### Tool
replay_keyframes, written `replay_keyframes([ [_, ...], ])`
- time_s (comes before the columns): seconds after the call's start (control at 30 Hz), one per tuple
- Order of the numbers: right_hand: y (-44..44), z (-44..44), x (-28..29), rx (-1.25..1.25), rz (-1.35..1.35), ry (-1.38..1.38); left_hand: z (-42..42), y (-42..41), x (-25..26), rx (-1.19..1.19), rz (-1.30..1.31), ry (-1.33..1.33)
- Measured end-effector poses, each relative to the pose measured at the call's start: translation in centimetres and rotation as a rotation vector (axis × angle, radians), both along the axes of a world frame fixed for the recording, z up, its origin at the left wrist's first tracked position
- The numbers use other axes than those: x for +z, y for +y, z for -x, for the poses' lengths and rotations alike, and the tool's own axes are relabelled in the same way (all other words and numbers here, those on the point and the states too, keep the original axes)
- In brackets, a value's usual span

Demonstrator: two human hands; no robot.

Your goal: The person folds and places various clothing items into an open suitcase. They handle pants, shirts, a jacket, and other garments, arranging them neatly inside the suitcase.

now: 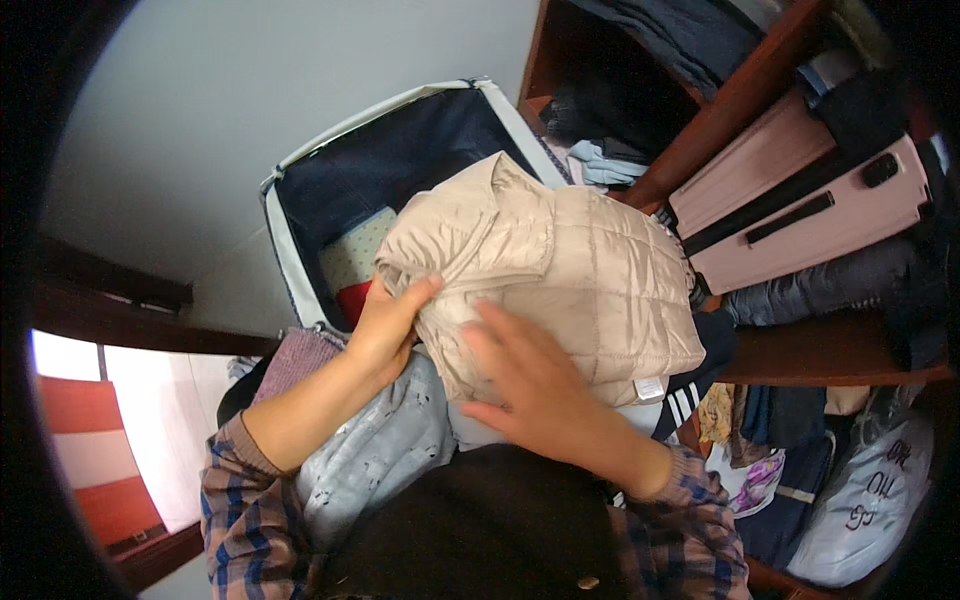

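A beige quilted garment (592,277), partly folded over on itself, lies across a pile of clothes in front of me. My left hand (390,319) grips its left edge, thumb on top and fingers tucked beneath. Over the lower middle of the garment is my right hand (532,382), blurred, its fingers spread and holding nothing. Whether it touches the fabric I cannot tell. A small white label (650,388) shows at the lower right hem. Beneath the garment is a pale grey patterned cloth (382,442).
Behind the garment stands a fabric storage box (360,165) with dark lining, holding a dotted cloth (360,251) and something red (354,301). A pink suitcase (810,217) lies on a wooden shelf (825,356) at right. Below it, a plastic bag (862,502) bears writing. A mauve cloth (296,364) is at left.
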State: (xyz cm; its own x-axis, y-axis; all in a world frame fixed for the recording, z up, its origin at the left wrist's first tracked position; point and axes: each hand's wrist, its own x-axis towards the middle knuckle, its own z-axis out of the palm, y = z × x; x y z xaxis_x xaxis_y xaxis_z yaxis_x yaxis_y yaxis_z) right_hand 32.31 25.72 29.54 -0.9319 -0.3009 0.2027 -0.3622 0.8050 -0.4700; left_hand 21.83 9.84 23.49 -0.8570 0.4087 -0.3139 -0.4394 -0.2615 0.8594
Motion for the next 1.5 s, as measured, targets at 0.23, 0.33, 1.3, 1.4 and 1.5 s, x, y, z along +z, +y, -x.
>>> replay_keyframes([
  [0.23,3.8,-2.6,-0.4,-0.208,-0.228,0.017,1.8,-0.5,-2.4,-0.104,-0.309,-0.439],
  [0.33,3.6,-2.9,-0.7,-0.199,-0.267,0.039,0.4,0.2,-2.9,-0.185,-0.429,-0.486],
  [1.3,1.0,18.9,14.2,0.115,0.665,-0.015,17.8,-6.3,18.4,0.025,0.362,0.588],
  [1.4,-0.3,20.6,13.7,0.139,0.561,0.153,12.6,-6.7,18.3,0.061,0.591,0.954],
  [1.5,-3.4,20.8,14.1,-0.024,0.743,0.43,13.2,-7.7,18.0,-0.243,0.475,0.959],
])
